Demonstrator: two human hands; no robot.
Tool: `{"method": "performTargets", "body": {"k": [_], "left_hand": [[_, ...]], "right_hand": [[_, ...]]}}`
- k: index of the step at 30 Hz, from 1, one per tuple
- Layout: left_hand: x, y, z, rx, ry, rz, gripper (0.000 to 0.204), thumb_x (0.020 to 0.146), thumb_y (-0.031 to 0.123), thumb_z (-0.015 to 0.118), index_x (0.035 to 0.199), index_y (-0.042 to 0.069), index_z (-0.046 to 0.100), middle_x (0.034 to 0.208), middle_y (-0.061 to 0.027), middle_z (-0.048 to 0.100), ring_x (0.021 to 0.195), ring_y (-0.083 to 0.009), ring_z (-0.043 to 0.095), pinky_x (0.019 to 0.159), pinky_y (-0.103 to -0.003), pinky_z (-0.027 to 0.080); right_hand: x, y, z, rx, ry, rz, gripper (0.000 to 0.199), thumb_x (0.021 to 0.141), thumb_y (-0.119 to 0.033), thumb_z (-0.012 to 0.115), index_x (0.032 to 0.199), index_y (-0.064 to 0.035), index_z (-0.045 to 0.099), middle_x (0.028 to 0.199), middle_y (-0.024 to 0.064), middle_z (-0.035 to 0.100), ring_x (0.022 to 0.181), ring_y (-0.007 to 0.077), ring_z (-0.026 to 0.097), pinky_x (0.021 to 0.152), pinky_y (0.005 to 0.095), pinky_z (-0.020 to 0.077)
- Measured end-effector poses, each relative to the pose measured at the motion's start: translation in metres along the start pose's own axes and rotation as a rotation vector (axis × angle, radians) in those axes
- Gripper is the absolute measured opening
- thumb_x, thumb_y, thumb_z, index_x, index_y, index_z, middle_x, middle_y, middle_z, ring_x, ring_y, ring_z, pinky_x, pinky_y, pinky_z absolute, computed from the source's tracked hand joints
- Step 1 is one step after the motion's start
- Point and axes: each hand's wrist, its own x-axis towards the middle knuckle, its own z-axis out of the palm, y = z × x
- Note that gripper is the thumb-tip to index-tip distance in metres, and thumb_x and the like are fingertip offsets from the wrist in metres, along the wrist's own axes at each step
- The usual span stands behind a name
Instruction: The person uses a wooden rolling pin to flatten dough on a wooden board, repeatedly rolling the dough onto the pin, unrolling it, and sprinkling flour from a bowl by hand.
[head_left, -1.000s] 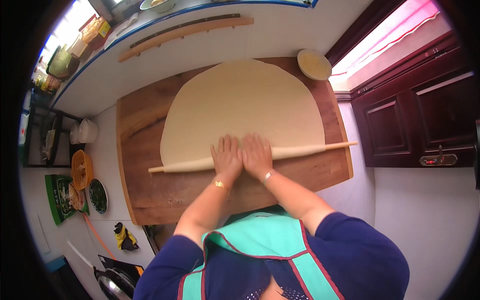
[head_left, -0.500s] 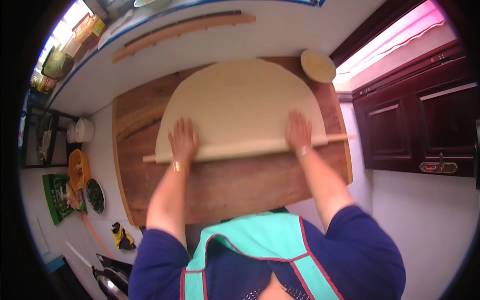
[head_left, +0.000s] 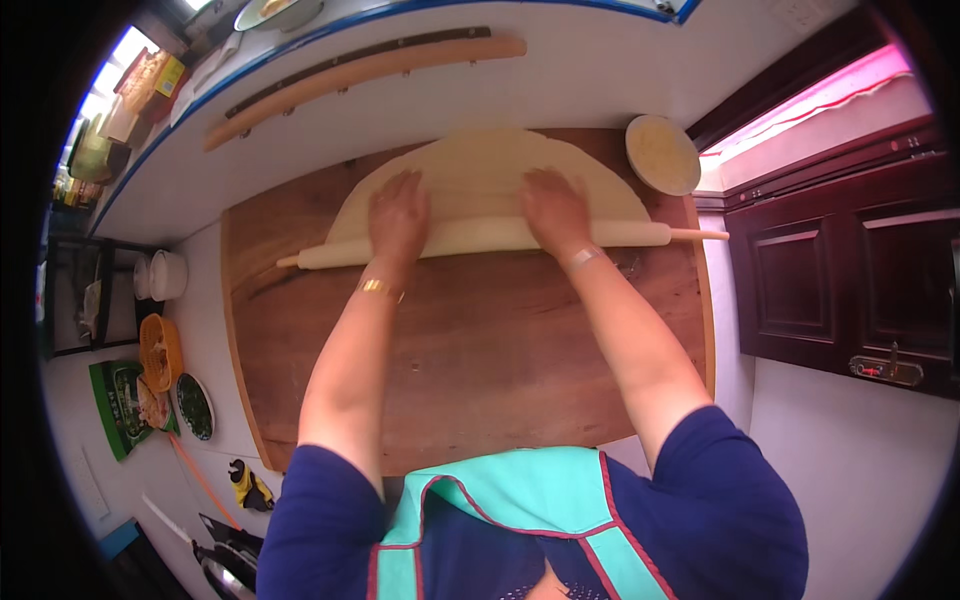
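Note:
A large pale sheet of dough (head_left: 480, 175) lies on the wooden board. Its near edge is wound around a long rolling pin (head_left: 698, 235), whose bare ends stick out on both sides. My left hand (head_left: 400, 218) rests palm down on the wrapped part, left of the middle, with its fingers stretched forward over the flat dough. To the right, my right hand (head_left: 556, 212) presses on the roll the same way, fingers extended and slightly blurred. Neither hand is closed around the pin.
The wooden board (head_left: 460, 370) reaches from my apron to the wall. A white bowl (head_left: 663, 155) with pale contents stands at its far right corner. Dark red cabinet doors (head_left: 840, 270) are on the right. At left are a yellow basket (head_left: 160, 352) and a dish of greens (head_left: 195, 406).
Both hands have moved away from me and closer together. The rolling pin has travelled toward the wall, more dough is wound on it, and the flat sheet is shorter.

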Motion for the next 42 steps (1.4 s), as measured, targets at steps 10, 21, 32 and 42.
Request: {"method": "performTargets", "body": {"k": [10, 21, 32, 42], "left_hand": [[-0.026, -0.042, 0.003, 0.255, 0.021, 0.044, 0.026, 0.094, 0.024, 0.048, 0.080, 0.008, 0.063, 0.080, -0.0105, 0.063, 0.079, -0.0320, 0.060, 0.075, -0.045, 0.046], [-0.325, 0.010, -0.103, 0.192, -0.135, 0.033, 0.018, 0.088, 0.024, 0.053, 0.084, 0.009, 0.063, 0.085, -0.0097, 0.061, 0.086, -0.0304, 0.059, 0.079, -0.046, 0.043], [-0.278, 0.060, -0.056, 0.087, -0.094, 0.114, 0.038, 0.091, 0.030, 0.052, 0.127, 0.018, 0.057, 0.126, -0.0042, 0.058, 0.124, -0.0251, 0.048, 0.109, -0.055, 0.027], [-0.142, 0.044, -0.040, 0.007, -0.080, -0.027, 0.034, 0.089, 0.024, 0.055, 0.122, 0.014, 0.059, 0.127, -0.0075, 0.057, 0.125, -0.0276, 0.048, 0.108, -0.058, 0.029]], "right_hand": [[-0.017, 0.038, 0.005, -0.190, 0.078, 0.061, 0.028, 0.089, -0.028, 0.051, 0.072, -0.0112, 0.066, 0.083, 0.0098, 0.067, 0.082, 0.0293, 0.061, 0.074, 0.0467, 0.0446], [-0.344, -0.052, -0.041, -0.126, 0.124, 0.031, 0.018, 0.085, -0.028, 0.057, 0.076, -0.0132, 0.060, 0.078, 0.0045, 0.057, 0.082, 0.0258, 0.056, 0.073, 0.0415, 0.0400], [-0.274, -0.121, 0.000, -0.038, 0.307, -0.116, 0.034, 0.085, -0.027, 0.055, 0.115, -0.0110, 0.063, 0.119, 0.0096, 0.064, 0.110, 0.0277, 0.058, 0.100, 0.0491, 0.0354], [-0.157, -0.076, 0.000, -0.125, 0.050, -0.013, 0.031, 0.085, -0.024, 0.056, 0.113, -0.0136, 0.063, 0.120, 0.0042, 0.063, 0.118, 0.0235, 0.053, 0.106, 0.0502, 0.0315]]}}
